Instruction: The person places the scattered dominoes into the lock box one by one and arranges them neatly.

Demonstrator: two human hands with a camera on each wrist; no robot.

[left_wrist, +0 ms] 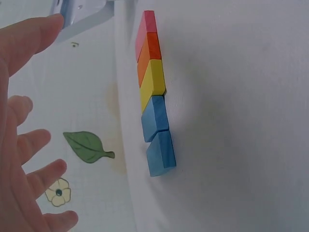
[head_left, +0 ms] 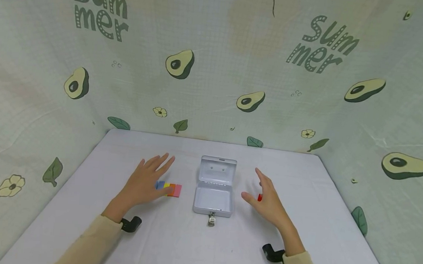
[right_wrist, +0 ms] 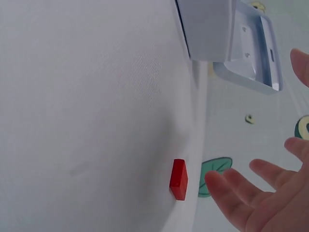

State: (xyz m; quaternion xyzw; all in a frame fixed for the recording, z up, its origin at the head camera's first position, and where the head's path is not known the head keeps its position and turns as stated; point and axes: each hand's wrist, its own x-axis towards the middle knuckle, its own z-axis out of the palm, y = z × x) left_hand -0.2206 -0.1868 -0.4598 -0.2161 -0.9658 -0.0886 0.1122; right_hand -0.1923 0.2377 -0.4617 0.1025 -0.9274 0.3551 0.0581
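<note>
A row of coloured blocks lies on the table to the left: a pink block (left_wrist: 148, 23), an orange block (left_wrist: 151, 47), a yellow block (left_wrist: 155, 79) and two blue blocks (left_wrist: 160, 152). Over this row hovers my left hand (head_left: 144, 186), fingers spread and holding nothing; in the head view it hides part of the row. A light grey metal cash box (head_left: 213, 198) stands in the middle with its lid (head_left: 217, 170) raised. On the right, my right hand (head_left: 269, 202) is held with thumb and fingers apart, near a red block (right_wrist: 179, 180) on the table.
A small key or latch piece (head_left: 211, 220) hangs at the box's front. The white table (head_left: 175, 247) is enclosed by cloth walls (head_left: 215, 75) printed with avocados and leaves. Black wrist cameras (head_left: 131, 225) are strapped on both wrists.
</note>
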